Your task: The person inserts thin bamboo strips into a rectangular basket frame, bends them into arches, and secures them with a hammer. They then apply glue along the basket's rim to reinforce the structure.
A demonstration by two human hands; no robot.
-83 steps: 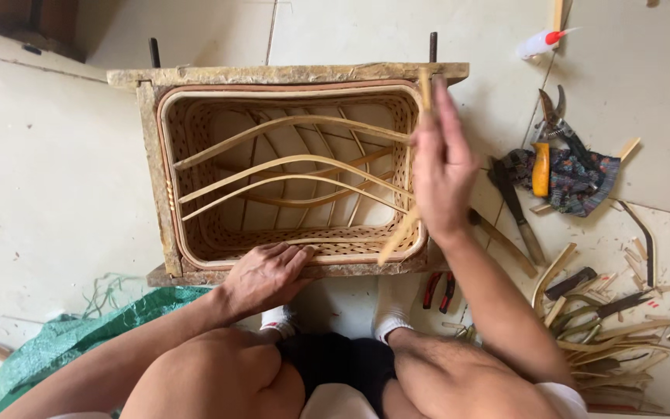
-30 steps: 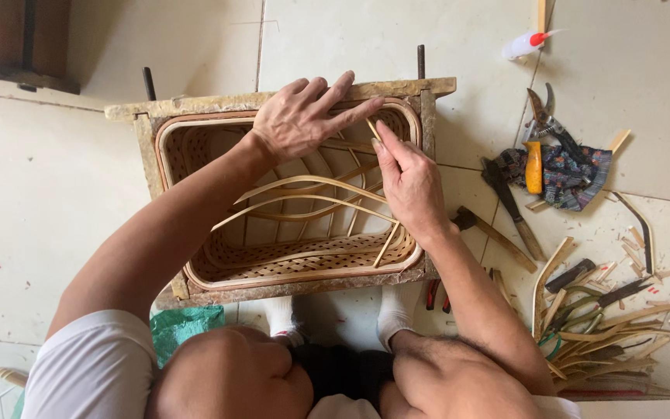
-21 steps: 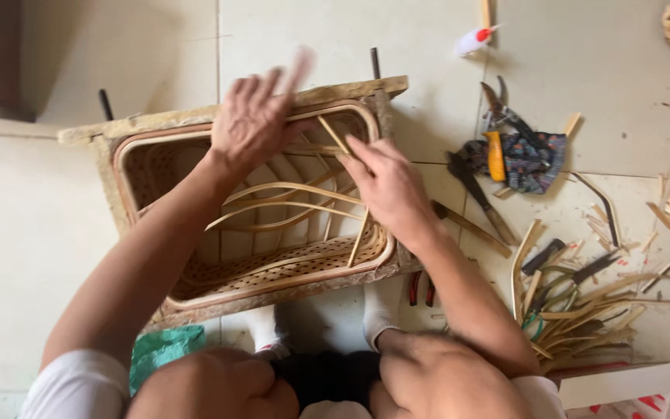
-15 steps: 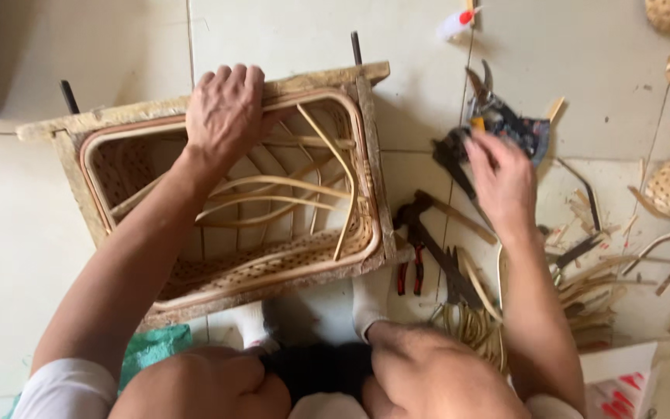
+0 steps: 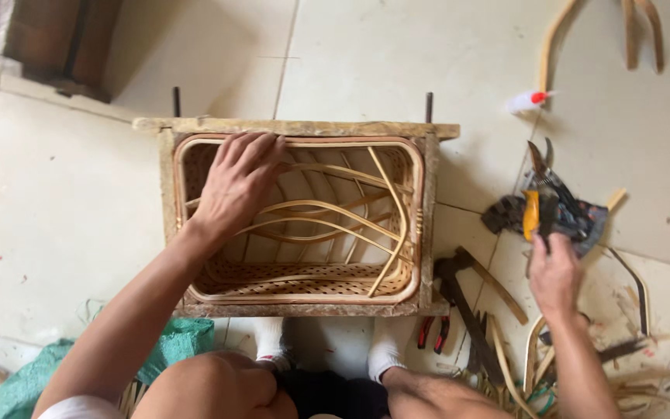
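A rectangular woven rattan basket (image 5: 409, 289) sits inside a wooden frame (image 5: 296, 126) on the tiled floor between my feet. Several bent rattan strips (image 5: 327, 211) arch across its inside. My left hand (image 5: 238, 180) rests spread over the basket's far left part, fingers touching the strips and the rim. Off to the right, my right hand (image 5: 554, 271) reaches a pile of tools on a dark cloth (image 5: 575, 219), its fingers at the yellow-handled tool (image 5: 531, 215); whether it grips the tool is unclear.
Pruning shears (image 5: 543, 164) lie on the cloth. A hammer (image 5: 467, 304) and red-handled pliers (image 5: 432, 332) lie right of the basket. Rattan offcuts (image 5: 529, 357) litter the lower right. A white bottle with a red cap (image 5: 527, 100) lies farther back. A green bag (image 5: 172, 349) lies at lower left.
My right hand left the rattan strip in the basket and moved right to the tool pile. My left hand shifted from the near rim to the far inside of the basket.
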